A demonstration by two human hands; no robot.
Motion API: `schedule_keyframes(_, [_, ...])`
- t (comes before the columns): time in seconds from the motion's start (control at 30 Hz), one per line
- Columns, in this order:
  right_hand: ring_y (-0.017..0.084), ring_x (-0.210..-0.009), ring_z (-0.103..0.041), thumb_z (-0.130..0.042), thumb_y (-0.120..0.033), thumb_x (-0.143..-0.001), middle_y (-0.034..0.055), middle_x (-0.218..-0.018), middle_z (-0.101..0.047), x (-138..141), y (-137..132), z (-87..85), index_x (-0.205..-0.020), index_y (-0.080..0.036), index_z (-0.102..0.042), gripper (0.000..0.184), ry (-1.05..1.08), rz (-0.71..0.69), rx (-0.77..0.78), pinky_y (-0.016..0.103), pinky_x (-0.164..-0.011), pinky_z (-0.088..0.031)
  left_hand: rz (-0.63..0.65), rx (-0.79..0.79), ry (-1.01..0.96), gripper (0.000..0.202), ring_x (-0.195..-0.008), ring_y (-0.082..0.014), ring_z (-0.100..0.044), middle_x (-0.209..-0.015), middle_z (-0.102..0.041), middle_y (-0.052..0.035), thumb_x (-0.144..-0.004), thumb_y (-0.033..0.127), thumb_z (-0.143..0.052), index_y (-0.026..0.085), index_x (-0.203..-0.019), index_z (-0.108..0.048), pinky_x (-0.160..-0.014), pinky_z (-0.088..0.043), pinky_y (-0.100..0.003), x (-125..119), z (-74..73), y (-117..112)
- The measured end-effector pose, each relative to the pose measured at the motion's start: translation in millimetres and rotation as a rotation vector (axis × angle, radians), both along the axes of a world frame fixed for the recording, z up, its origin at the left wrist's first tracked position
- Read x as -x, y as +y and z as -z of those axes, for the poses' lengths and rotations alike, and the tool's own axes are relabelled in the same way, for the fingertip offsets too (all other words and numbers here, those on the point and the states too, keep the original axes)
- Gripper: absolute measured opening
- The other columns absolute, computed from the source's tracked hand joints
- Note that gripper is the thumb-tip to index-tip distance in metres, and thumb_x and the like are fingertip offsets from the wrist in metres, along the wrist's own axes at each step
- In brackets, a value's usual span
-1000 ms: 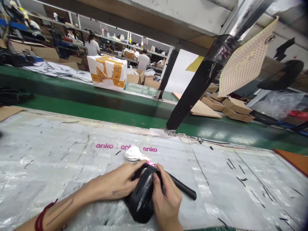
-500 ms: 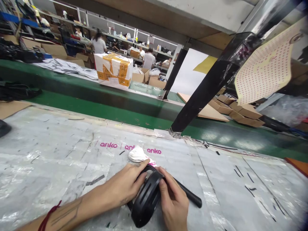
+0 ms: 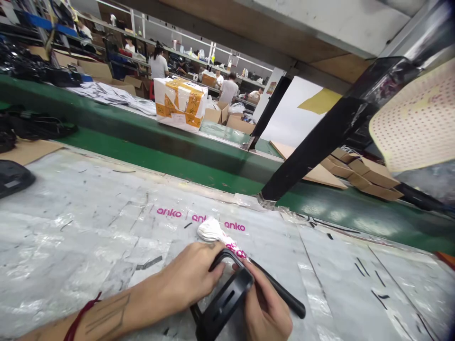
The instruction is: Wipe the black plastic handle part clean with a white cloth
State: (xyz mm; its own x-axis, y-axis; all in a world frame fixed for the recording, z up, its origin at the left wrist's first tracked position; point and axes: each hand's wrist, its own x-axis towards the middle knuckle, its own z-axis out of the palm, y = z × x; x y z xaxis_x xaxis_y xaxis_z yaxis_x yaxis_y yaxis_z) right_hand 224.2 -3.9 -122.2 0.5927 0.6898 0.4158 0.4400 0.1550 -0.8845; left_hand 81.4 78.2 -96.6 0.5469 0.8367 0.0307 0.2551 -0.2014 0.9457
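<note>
A black curved plastic piece with long slots (image 3: pixel 227 300) is held between my two hands just above the table. My left hand (image 3: pixel 199 270) is closed round its bent upper edge on the left. My right hand (image 3: pixel 266 305) pinches its right side, thumb and fingers pressed against it. Behind my right hand a black rod-like tool (image 3: pixel 286 293) lies slanted on the table, partly hidden. A white cloth bundle (image 3: pixel 210 229) with pink print on its tail lies just beyond my fingers.
Printed plastic film covers the table (image 3: pixel 106 213), with black scraps scattered on it. A black part (image 3: pixel 14 177) lies at the left edge. Beyond are a green conveyor (image 3: pixel 170 163), a taped white box (image 3: pixel 181 104) and a slanted black post (image 3: pixel 309 137). People work farther back.
The slotted piece has tilted in my hands, so its bent edge now shows more on the left. The whole view has shifted slightly, with things appearing farther right.
</note>
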Motion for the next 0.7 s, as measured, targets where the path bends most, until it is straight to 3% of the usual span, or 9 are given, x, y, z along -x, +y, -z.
schedule_keyframes(0.13, [0.025, -0.085, -0.071, -0.071, -0.034, -0.077, 0.0058, -0.090, -0.075, -7, -1, 7.3, -0.091, -0.021, -0.077, 0.020, 0.131, 0.012, 0.054, 0.034, -0.083, -0.058, 0.121, 0.513, -0.188, 0.027, -0.057, -0.0169, -0.062, -0.067, -0.066, -0.0027, -0.078, 0.032, -0.067, 0.014, -0.098, -0.070, -0.053, -0.049, -0.025, 0, -16.3, 8])
schedule_keyframes(0.23, [0.024, -0.087, -0.071, -0.072, -0.035, -0.077, 0.0055, -0.091, -0.075, -9, -1, 9.2, -0.090, -0.022, -0.077, 0.019, 0.180, -0.010, 0.034, 0.033, -0.085, -0.057, 0.143, 0.676, -0.366, 0.028, -0.070, -0.0194, -0.065, -0.079, -0.069, -0.0082, -0.071, 0.028, -0.074, 0.010, -0.092, -0.072, -0.055, -0.054, -0.027, 1, -23.3, 12])
schedule_keyframes(0.3, [0.023, -0.087, -0.071, -0.073, -0.035, -0.076, 0.0047, -0.091, -0.075, -10, -1, 9.3, -0.089, -0.024, -0.077, 0.018, 0.213, -0.033, 0.024, 0.032, -0.086, -0.056, 0.139, 0.722, -0.441, 0.028, -0.075, -0.0203, -0.066, -0.086, -0.071, -0.0110, -0.069, 0.025, -0.077, 0.008, -0.091, -0.072, -0.060, -0.056, -0.028, 2, -22.7, 12])
schedule_keyframes(0.5, [0.023, -0.085, -0.071, -0.076, -0.034, -0.072, 0.0029, -0.088, -0.076, -14, -1, 10.0, -0.088, -0.026, -0.078, 0.018, 0.270, -0.069, 0.035, 0.032, -0.088, -0.056, 0.057, 0.860, -0.509, 0.046, -0.070, -0.0222, -0.070, -0.079, -0.073, -0.0104, -0.061, 0.020, -0.084, 0.008, -0.102, -0.067, -0.068, -0.058, -0.036, 1, -14.8, 13])
schedule_keyframes(0.57, [0.024, -0.084, -0.072, -0.075, -0.037, -0.074, 0.0034, -0.085, -0.076, -13, -1, 10.0, -0.089, -0.025, -0.078, 0.019, 0.234, -0.056, 0.046, 0.033, -0.087, -0.056, 0.091, 0.825, -0.493, 0.037, -0.069, -0.0212, -0.070, -0.080, -0.073, -0.0106, -0.064, 0.021, -0.082, 0.008, -0.097, -0.070, -0.067, -0.058, -0.034, 0, -14.3, 13])
schedule_keyframes(0.7, [0.025, -0.087, -0.071, -0.068, -0.039, -0.079, 0.0053, -0.089, -0.076, -11, 0, 11.7, -0.091, -0.024, -0.078, 0.022, 0.112, -0.017, 0.077, 0.033, -0.087, -0.056, 0.073, 0.583, -0.365, 0.024, -0.061, -0.0158, -0.067, -0.072, -0.072, -0.0066, -0.074, 0.023, -0.071, 0.010, -0.095, -0.072, -0.063, -0.056, -0.028, -4, -15.2, 10])
